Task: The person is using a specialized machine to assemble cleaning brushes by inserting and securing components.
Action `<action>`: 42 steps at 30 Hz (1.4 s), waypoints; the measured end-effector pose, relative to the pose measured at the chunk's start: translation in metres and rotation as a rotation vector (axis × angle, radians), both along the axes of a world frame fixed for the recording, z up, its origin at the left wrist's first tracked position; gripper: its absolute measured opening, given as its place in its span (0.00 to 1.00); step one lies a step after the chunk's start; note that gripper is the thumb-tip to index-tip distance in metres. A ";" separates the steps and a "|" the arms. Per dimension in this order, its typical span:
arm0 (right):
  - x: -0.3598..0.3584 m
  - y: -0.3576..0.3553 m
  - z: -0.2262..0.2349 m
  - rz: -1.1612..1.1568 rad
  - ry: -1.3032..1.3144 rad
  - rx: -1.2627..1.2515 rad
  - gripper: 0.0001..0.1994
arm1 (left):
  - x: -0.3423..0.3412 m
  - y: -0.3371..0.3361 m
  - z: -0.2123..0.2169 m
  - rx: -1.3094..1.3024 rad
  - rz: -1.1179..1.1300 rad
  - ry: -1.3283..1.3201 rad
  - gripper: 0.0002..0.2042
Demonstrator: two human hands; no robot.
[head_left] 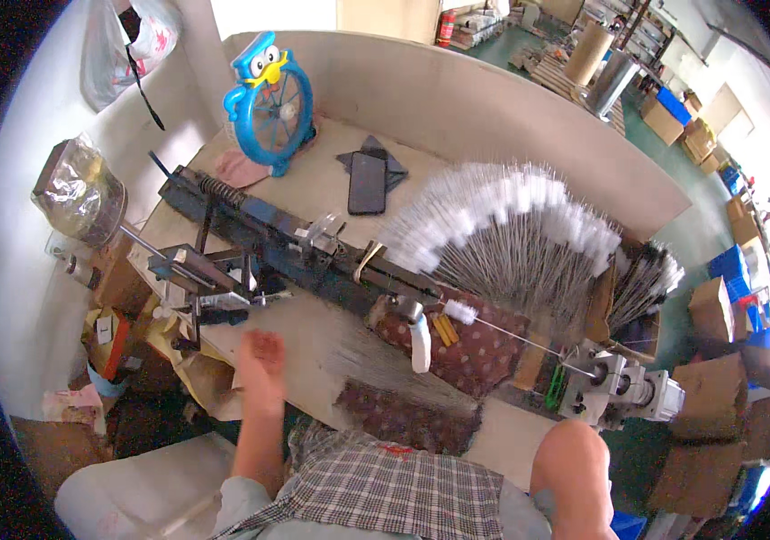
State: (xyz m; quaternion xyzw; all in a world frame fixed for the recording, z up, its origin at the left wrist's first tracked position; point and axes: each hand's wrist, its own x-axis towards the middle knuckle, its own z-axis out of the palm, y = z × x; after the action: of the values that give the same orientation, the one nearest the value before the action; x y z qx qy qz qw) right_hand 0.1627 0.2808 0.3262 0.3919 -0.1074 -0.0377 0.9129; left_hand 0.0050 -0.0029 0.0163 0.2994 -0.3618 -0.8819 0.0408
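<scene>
My left hand is over the bench's front left part, below a metal bracket fixture. Its fingers are smeared and look curled; I see nothing in them. My right arm rises at the lower right, close to a silver motor unit with a chuck; the fingers of that hand are hidden. From the chuck a thin wire shank runs left to a white bristle brush head. Beside the brush head are a white-handled lever and yellow sticks. Loose thin wires lie nearer me.
A long dark machine rail crosses the bench. Behind lie a fanned heap of white wire brushes, a phone and a blue duck-shaped fan. A carton of brushes stands right. A dotted cloth covers part of the bench.
</scene>
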 end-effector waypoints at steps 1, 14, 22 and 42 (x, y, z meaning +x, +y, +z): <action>0.018 0.011 -0.024 0.114 -0.336 0.191 0.07 | 0.005 0.021 -0.002 0.009 -0.192 0.025 0.10; 0.004 0.070 -0.114 0.367 -1.375 0.344 0.04 | 0.030 0.216 0.115 0.045 -0.835 -0.091 0.08; -0.001 0.091 -0.227 -0.344 -2.706 0.013 0.07 | 0.035 0.142 0.143 0.316 -0.803 0.053 0.20; -0.003 0.091 -0.257 -0.758 -3.027 -0.048 0.13 | 0.016 0.330 0.082 -1.519 -0.931 1.570 0.11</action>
State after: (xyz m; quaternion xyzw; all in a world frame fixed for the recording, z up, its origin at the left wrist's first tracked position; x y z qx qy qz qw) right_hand 0.1597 0.3720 0.0687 0.0005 -0.9823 0.1597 -0.0976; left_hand 0.0210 0.3267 0.0986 -0.5845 -0.7424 -0.3136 0.0942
